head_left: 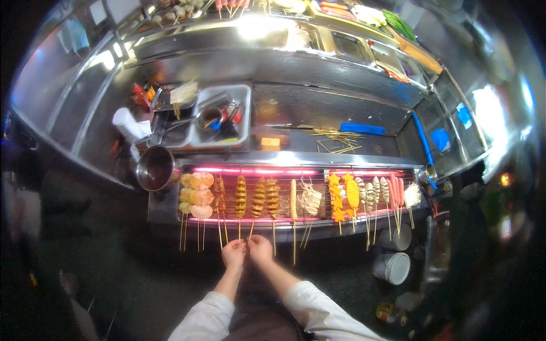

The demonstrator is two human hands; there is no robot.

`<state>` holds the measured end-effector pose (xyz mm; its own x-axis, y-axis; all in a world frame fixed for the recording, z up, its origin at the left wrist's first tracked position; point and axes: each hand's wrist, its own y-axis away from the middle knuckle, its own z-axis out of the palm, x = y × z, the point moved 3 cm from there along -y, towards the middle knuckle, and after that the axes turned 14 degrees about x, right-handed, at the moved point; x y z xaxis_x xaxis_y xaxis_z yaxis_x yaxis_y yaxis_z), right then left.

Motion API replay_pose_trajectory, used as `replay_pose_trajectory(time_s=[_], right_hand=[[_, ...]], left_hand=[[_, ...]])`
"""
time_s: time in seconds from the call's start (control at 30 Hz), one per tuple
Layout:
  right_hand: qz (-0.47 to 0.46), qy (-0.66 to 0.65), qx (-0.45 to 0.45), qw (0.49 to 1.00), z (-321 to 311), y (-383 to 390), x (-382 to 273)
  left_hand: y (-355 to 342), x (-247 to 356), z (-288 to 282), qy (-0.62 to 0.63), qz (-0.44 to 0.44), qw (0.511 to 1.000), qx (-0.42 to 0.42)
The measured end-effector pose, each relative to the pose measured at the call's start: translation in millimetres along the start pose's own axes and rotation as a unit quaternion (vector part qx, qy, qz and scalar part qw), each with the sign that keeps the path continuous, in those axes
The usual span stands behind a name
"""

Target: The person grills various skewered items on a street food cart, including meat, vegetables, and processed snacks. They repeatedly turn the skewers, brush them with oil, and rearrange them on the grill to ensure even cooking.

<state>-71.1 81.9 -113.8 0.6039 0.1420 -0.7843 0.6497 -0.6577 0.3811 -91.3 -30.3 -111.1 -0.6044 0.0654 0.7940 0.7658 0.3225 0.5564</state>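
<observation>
Between our hands and the grill, at the middle of the frame, we have two sticks: the left stick (pixel 239 229) bears the left spiral (pixel 241 198), and the next stick (pixel 251 229) bears the middle spiral (pixel 259 199). Our left hand (pixel 234 253) looks closed in a pinch on the lower end of the left stick; our right hand (pixel 260 250), just beside it, looks closed on the lower end of the next stick, though the fingertips are too small to tell how firmly. Both spirals lie on the grill (pixel 321 223), so we judge the step in hand to be handling the skewers over heat. The next move seems to call for a light, even grip, with care not to knock the right spiral (pixel 273 199) just beside them. Left of the spirals lie brown skewers (pixel 220 194) and pale slices (pixel 202 197); to the right, a sausage (pixel 293 199), white shreds (pixel 309 201), orange stars (pixel 336 199) and pink sausages (pixel 397 191). A pink glow runs along the grill's back and front edges. Farther out, we see a pot (pixel 154 169) at left of centre, a white tub (pixel 248 113) of tools above it, loose bare sticks (pixel 338 141) right of centre, and a white bucket (pixel 393 268) at lower right.
</observation>
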Motion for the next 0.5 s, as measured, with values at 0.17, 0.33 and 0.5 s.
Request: replay_pose_trajectory(time_s=[0.17,0.33,0.5], right_hand=[[-0.069,0.102,0.038,0.992,-9.1,17.9,-36.8],[-0.083,0.136,0.027,0.987,-1.3,10.5,-41.2],[-0.125,0.161,-0.012,0.979,-6.9,1.8,-43.1]], left_hand=[[-9.4,-7.2,-11.4,0.016,-0.017,1.000,0.017],[-6.5,6.0,-10.9,-0.008,0.006,0.999,0.037],[-4.7,23.7,-10.2,-0.086,0.071,0.994,0.006]])
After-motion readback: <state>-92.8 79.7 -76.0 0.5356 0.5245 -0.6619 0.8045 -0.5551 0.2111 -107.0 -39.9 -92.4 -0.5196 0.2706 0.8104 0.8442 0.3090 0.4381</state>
